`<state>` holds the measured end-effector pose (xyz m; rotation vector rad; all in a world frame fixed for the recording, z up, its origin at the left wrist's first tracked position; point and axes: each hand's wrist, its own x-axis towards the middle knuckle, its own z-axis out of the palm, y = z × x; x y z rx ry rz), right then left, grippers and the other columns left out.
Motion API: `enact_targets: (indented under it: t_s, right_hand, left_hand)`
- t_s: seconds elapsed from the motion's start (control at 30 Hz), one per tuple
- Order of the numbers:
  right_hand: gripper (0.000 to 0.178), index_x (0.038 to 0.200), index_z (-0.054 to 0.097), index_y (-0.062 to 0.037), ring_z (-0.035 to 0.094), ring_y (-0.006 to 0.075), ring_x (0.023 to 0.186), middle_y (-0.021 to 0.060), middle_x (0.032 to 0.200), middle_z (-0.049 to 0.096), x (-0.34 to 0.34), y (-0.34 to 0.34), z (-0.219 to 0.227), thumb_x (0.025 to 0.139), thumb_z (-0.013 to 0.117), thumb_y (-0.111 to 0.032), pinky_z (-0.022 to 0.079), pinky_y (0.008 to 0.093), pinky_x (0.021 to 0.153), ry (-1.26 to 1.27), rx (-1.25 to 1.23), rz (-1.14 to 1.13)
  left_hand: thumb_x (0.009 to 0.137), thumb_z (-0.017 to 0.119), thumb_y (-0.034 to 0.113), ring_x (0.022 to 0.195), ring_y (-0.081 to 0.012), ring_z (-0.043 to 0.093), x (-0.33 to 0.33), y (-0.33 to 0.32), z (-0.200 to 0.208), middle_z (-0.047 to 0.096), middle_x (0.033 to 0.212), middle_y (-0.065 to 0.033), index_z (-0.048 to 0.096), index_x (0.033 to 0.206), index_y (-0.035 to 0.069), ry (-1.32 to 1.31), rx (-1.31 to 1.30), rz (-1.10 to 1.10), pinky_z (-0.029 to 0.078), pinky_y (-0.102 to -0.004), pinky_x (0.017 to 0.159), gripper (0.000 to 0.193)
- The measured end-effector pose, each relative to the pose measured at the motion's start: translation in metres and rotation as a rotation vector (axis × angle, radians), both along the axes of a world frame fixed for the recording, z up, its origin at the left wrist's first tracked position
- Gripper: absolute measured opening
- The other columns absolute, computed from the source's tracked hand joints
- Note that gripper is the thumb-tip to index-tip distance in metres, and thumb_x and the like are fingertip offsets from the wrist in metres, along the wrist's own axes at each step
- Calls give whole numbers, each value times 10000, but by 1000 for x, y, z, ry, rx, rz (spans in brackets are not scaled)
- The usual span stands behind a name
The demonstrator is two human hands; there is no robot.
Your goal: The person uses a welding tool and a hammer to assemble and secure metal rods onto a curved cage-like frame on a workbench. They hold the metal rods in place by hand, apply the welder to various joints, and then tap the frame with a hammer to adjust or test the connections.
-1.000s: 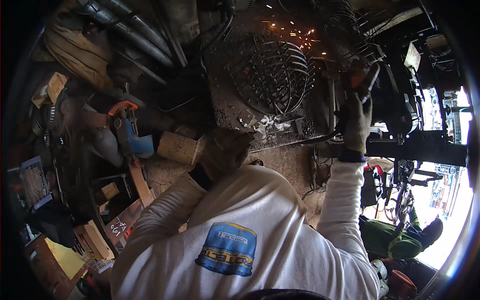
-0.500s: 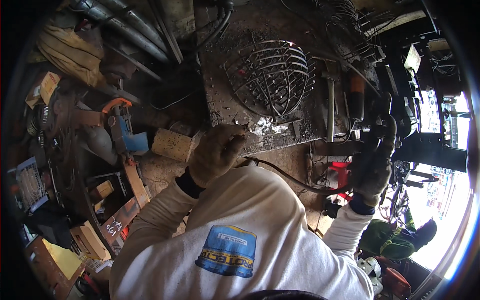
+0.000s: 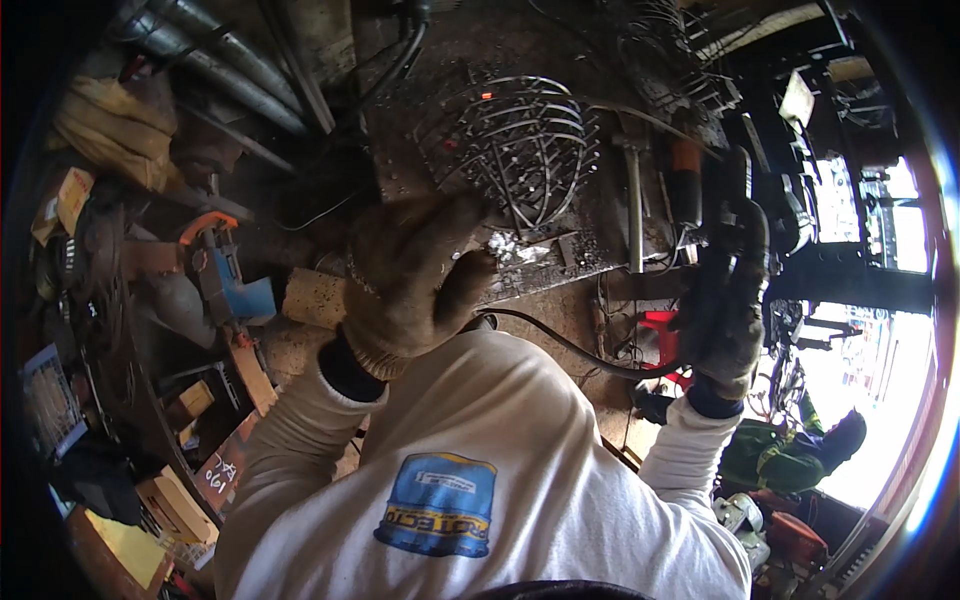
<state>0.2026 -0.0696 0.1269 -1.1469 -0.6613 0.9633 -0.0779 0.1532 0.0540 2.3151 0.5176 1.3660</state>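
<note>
While right hand (image 3: pixel 740 315) grips dark tool (image 3: pixel 741 182), metal cage (image 3: pixel 540 140) lies ahead-right of left hand (image 3: pixel 405 278), thumb spread.

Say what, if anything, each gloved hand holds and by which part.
The right hand grips a dark, slender electrode holder with a black cable, by its handle; the left hand looks empty.
</note>
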Motion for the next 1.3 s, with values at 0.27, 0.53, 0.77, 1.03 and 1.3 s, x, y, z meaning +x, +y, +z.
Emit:
enact_targets:
  t_s: [0.27, 0.53, 0.77, 1.03, 1.3]
  right_hand:
    - [903, 1455, 440, -11, 704, 228, 926, 141, 1159, 660, -42, 5, -18, 726, 891, -295, 623, 373, 802, 53, -125, -56]
    - [1201, 1618, 224, -24, 648, 148, 849, 85, 1105, 643, -56, 5, -35, 672, 932, -237, 580, 305, 735, 0, -137, -56]
    - [1223, 1618, 254, 13, 511, 262, 1355, 185, 1523, 494, -45, -2, -53, 652, 934, -304, 395, 396, 1134, -377, -118, -106]
    - [1168, 1611, 273, 7, 579, 233, 1284, 177, 1464, 566, -43, -1, -51, 646, 884, -239, 436, 363, 1094, -428, -175, -71]
    - [1267, 1628, 222, -35, 650, 198, 992, 111, 1246, 618, -34, -3, -75, 641, 964, -321, 559, 337, 858, -367, -119, -36]
  left_hand:
    - [912, 735, 212, 889, -290, 726, 104, 38, 73, 716, 1112, -105, 684, 1184, 109, 283, 345, -86, 602, -417, 788, 296]
    - [944, 707, 132, 885, -307, 730, 104, 57, 59, 735, 1007, -136, 717, 1114, 71, 175, 281, -301, 605, -372, 784, 182]
    - [1034, 588, 143, 880, -128, 675, 114, 76, 84, 744, 1036, -26, 712, 1162, 46, 653, -628, -669, 572, -309, 814, 202]
    - [1048, 605, 293, 726, -21, 569, 113, 88, 114, 684, 891, 34, 696, 1229, 45, 923, -894, -676, 497, -206, 635, 320]
    - [1038, 611, 435, 732, -82, 646, 119, 102, 79, 695, 867, -33, 671, 1268, 58, 775, -408, -677, 545, -245, 620, 446]
